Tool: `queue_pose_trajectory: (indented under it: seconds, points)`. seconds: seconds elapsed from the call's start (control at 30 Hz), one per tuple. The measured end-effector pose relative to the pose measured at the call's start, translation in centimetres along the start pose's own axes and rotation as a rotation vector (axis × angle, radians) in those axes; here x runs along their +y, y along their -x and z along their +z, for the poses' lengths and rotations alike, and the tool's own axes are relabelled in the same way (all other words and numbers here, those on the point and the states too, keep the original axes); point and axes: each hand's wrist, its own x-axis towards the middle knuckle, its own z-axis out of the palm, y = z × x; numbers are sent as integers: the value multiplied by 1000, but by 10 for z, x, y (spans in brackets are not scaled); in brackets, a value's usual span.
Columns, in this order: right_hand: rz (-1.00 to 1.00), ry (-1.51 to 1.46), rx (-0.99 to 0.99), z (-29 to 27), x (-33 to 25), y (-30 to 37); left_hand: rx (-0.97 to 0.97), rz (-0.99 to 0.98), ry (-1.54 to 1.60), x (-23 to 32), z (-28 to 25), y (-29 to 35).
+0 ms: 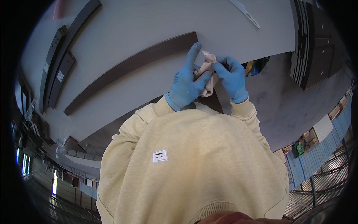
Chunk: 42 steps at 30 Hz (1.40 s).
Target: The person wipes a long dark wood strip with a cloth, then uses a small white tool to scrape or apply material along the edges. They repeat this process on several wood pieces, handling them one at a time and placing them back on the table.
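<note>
Both my hands wear blue gloves and meet in front of my chest around a crumpled pale pink cloth (209,89). My left hand (186,82) grips the cloth between thumb and curled fingers, its index finger stretched out away from me. My right hand (232,77) pinches the cloth's other side between thumb and fingertips. Just beyond the left hand, a long dark brown board (138,61) lies on the grey table (156,22); the outstretched finger overlaps its right end, and I cannot tell whether they touch.
A white knife-like tool (245,13) lies at the table's far side. Narrow dark boards (71,48) rest at the left. Stacked dark panels (317,48) stand at the right. Below the table's edge sits a yellow and blue bag-like thing (255,67). A green bin (298,148) is farther right.
</note>
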Motion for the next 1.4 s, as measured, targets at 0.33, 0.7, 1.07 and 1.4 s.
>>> queue_pose_trajectory:
  seconds: [0.33, 0.7, 1.07, 1.4]
  points:
    - [-380, 197, 41, 0, 1, -9, -30, 184, 121, -3, -1, -4]
    - [-114, -32, -115, 1, 4, -5, -134, 134, 303, 5, 0, -4]
    - [13, -261, -12, 5, 3, -18, 1, 311, 14, -2, -1, -10]
    - [-23, -127, -112, 6, -15, -11, 73, 373, -64, -8, -4, -13]
